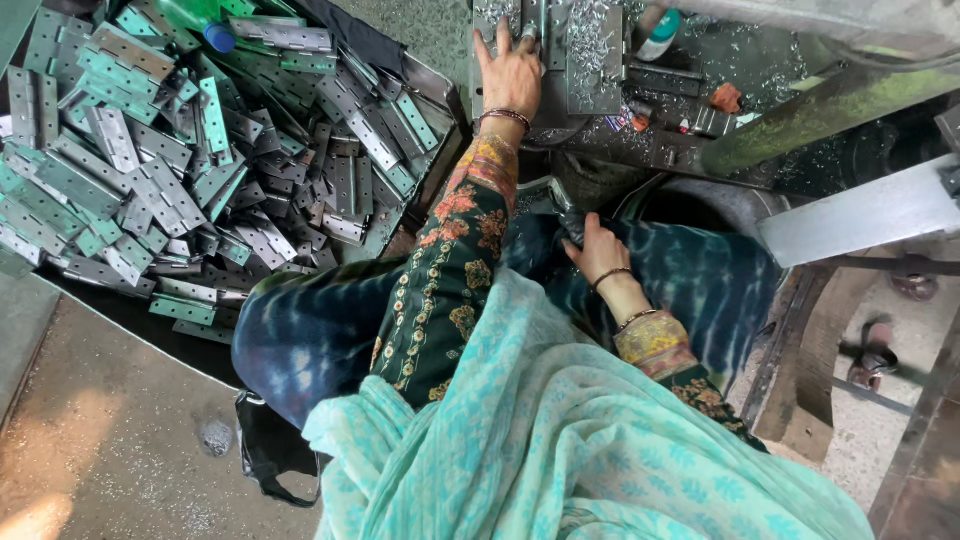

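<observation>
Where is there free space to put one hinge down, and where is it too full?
Free: the bare floor below the hinge tray. Crowded: the tray's hinge pile and the machine plate under the left hand, covered with shavings.

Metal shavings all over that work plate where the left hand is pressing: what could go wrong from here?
1. The left hand lies bare on the work plate among loose metal shavings; slivers could cut it.
2. The pile of hinges sits close beside the knee, heaped at the tray edge; pieces might slide off.
3. The right hand rests low on the lap, near the machine's round opening.
</observation>
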